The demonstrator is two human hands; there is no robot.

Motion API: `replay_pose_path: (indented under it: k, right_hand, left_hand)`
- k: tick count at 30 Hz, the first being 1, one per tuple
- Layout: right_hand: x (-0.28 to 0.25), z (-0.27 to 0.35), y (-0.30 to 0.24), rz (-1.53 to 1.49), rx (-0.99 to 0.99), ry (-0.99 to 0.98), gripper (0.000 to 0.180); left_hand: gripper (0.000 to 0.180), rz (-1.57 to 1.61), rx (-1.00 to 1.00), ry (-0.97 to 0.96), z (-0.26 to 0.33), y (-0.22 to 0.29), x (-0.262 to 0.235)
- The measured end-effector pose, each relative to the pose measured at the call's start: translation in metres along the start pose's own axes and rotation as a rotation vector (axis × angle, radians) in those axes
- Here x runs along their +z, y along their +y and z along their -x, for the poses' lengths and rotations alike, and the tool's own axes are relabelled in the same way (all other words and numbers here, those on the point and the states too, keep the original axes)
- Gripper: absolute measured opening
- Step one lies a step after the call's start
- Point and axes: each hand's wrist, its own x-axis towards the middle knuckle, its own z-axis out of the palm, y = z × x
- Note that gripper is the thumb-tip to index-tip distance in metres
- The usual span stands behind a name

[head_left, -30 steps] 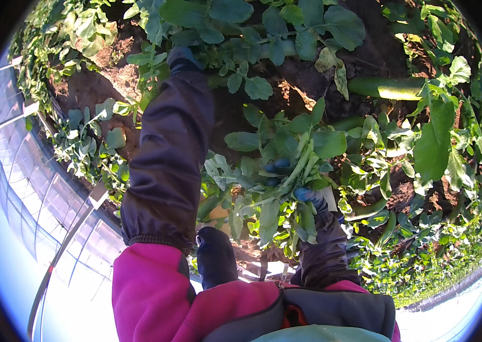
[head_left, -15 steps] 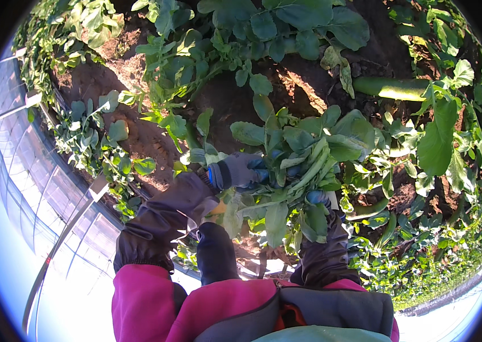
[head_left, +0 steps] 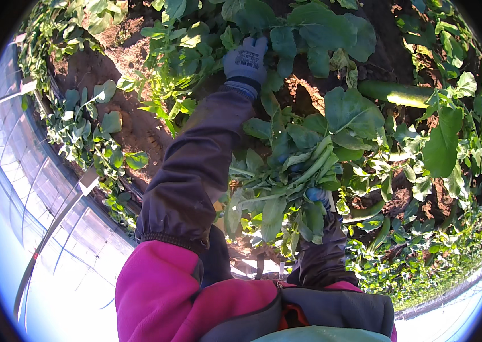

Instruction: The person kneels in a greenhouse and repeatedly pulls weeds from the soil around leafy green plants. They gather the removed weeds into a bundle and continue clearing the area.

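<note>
A bunch of cut leafy greens [head_left: 309, 171] lies across my right forearm side, its pale stems bundled together. My right hand [head_left: 317, 195], in a blue-coated glove, is closed round this bunch from below and mostly covered by its leaves. Farther out, my left hand [head_left: 245, 64] in a grey glove reaches into a leafy plant [head_left: 195, 62] growing in the soil. Its back faces up and its fingers are spread a little and bent down among the leaves. Nothing is seen in it, though the fingertips are hidden.
A long green vegetable [head_left: 395, 93] lies on the brown soil [head_left: 133, 122] at the far right. Leafy plants [head_left: 452, 131] crowd the right side. On the left, a thin curved pole [head_left: 61, 219] runs beside a translucent sheet wall [head_left: 36, 188].
My left hand has let go of the bunch and moved forward and slightly left to the growing plant. My right hand keeps the bunch in nearly the same place.
</note>
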Motion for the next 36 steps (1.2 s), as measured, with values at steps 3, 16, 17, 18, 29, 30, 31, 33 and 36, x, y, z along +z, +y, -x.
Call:
replay_pose_path:
  k: [3,16,17,18,29,30,31,33,36]
  right_hand:
    - [-0.005,-0.002,0.008,-0.036,-0.063,-0.004,0.086]
    - [-0.029,-0.004,0.006,-0.053,0.020,-0.019,0.078]
    - [-0.025,-0.006,0.005,0.015,0.009,-0.001,0.078]
    - [-0.021,-0.005,0.005,0.101,-0.003,0.034,0.081]
    - [-0.068,0.013,0.031,0.129,0.002,0.054,0.087]
    - [-0.068,0.017,0.032,0.017,0.033,0.016,0.087]
    - [-0.066,0.017,0.035,-0.089,0.038,-0.080,0.087]
    - [-0.058,0.018,0.036,-0.077,0.048,-0.067,0.087]
    - [-0.046,0.014,0.031,-0.043,0.054,-0.050,0.085]
  left_hand:
    - [0.034,-0.111,0.188,0.067,0.004,-0.014,0.003]
    - [0.020,0.866,0.201,0.194,0.029,-0.077,0.016]
    - [0.019,1.176,0.074,0.188,0.024,-0.079,0.009]
    - [0.015,1.346,-0.052,0.303,0.021,-0.080,0.000]
    - [0.026,1.286,-0.001,-0.661,0.140,-0.049,-0.039]
    - [0.029,1.091,0.099,-0.806,0.153,-0.046,-0.036]
    - [0.032,0.894,0.226,-0.908,0.162,-0.042,-0.031]
    - [0.033,0.830,0.172,-1.131,0.166,-0.041,-0.018]
    - [0.032,0.759,0.224,-1.141,0.149,-0.044,0.005]
